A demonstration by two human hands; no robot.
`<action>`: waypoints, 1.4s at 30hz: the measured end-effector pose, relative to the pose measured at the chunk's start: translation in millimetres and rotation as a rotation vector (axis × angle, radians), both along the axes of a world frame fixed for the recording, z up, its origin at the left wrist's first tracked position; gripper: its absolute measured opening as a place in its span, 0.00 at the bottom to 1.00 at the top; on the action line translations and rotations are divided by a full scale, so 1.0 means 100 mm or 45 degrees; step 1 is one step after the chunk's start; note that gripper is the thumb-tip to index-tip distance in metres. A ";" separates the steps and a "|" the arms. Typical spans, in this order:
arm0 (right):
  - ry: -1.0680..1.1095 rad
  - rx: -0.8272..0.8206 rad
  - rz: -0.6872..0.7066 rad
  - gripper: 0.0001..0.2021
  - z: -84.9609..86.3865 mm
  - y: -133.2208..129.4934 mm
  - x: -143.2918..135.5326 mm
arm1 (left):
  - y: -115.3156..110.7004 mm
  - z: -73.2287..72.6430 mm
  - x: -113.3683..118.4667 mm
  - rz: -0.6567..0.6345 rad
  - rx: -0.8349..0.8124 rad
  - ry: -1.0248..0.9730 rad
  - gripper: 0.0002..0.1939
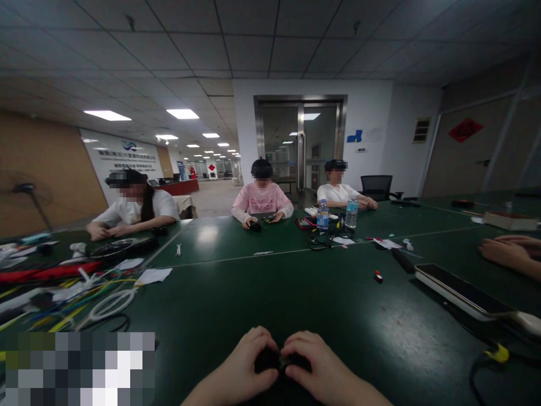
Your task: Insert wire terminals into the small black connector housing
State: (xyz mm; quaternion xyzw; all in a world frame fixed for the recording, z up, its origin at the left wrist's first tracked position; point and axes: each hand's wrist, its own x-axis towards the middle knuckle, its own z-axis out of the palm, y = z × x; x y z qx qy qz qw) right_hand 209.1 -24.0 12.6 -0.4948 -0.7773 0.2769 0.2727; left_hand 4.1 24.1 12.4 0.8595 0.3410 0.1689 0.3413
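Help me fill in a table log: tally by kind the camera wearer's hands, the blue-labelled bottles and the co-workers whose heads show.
Wearer's hands: 2 (left hand, right hand)
Blue-labelled bottles: 2
Co-workers with heads showing: 3
Total: 7

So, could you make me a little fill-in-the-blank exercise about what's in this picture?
1. The bare left-hand grip and bare right-hand grip hold a partly hidden dark item above a flat ____ tabletop.
2. Across from them, the person seated in the middle wears a ____ top.
3. For the wearer, the coiled white cable lies to the ____ of both grips.

Missing words: green; pink; left.
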 end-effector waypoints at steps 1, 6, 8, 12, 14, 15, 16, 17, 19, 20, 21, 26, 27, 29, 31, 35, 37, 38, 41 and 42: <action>-0.001 -0.008 -0.001 0.12 0.00 0.00 0.00 | 0.00 0.01 0.00 -0.005 -0.004 -0.003 0.14; 0.018 -0.024 0.022 0.11 0.02 0.02 0.03 | 0.00 0.03 0.00 0.021 -0.016 0.012 0.13; 0.027 -0.037 0.028 0.11 0.02 0.02 0.03 | 0.00 0.01 0.00 0.033 -0.008 0.006 0.13; 0.104 -0.040 -0.003 0.10 -0.02 0.02 0.02 | 0.01 -0.02 0.00 0.053 0.028 -0.022 0.12; 0.197 -0.036 -0.033 0.10 -0.04 0.03 0.02 | 0.01 -0.03 0.00 0.057 0.039 -0.027 0.12; 0.244 -0.037 -0.047 0.09 -0.05 0.04 0.02 | 0.01 -0.03 0.00 0.058 0.044 -0.024 0.12; 0.285 -0.038 -0.058 0.08 -0.05 0.05 0.02 | 0.01 -0.03 0.01 0.055 0.051 -0.018 0.12; 0.314 -0.038 -0.067 0.07 -0.06 0.06 0.02 | 0.02 -0.03 0.01 0.051 0.060 -0.008 0.12; 0.340 -0.044 -0.077 0.07 -0.06 0.08 0.03 | 0.02 -0.02 0.00 0.043 0.075 0.008 0.13; 0.341 -0.053 -0.078 0.07 -0.06 0.09 0.03 | 0.02 -0.02 0.00 0.040 0.080 0.011 0.13; 0.336 -0.065 -0.072 0.07 -0.06 0.09 0.03 | 0.02 -0.02 0.00 0.041 0.082 0.011 0.13; 0.231 -0.091 -0.025 0.13 -0.03 0.06 0.03 | 0.03 -0.03 0.01 0.049 0.105 0.025 0.14; 0.204 -0.091 -0.021 0.13 -0.03 0.05 0.02 | 0.03 -0.03 0.01 0.043 0.113 0.029 0.14; 0.164 -0.095 -0.020 0.11 -0.02 0.05 0.01 | 0.03 -0.03 0.01 0.037 0.127 0.023 0.14; 0.140 -0.094 -0.018 0.10 -0.01 0.04 0.00 | 0.02 -0.03 0.01 0.037 0.130 0.014 0.15; 0.107 -0.085 -0.004 0.10 0.00 0.04 0.00 | 0.00 0.00 0.01 0.060 0.102 0.043 0.15; 0.109 -0.082 -0.021 0.09 -0.02 0.04 0.00 | 0.00 0.01 0.01 0.072 0.076 0.071 0.16; 0.125 -0.084 -0.037 0.09 -0.03 0.04 0.00 | 0.00 0.01 0.01 0.083 0.063 0.078 0.16; 0.283 -0.100 -0.132 0.08 -0.05 0.06 0.02 | 0.00 0.00 0.01 0.106 0.046 0.064 0.15; 0.377 -0.095 -0.179 0.09 -0.05 0.07 0.03 | 0.00 -0.01 0.00 0.105 0.049 0.055 0.15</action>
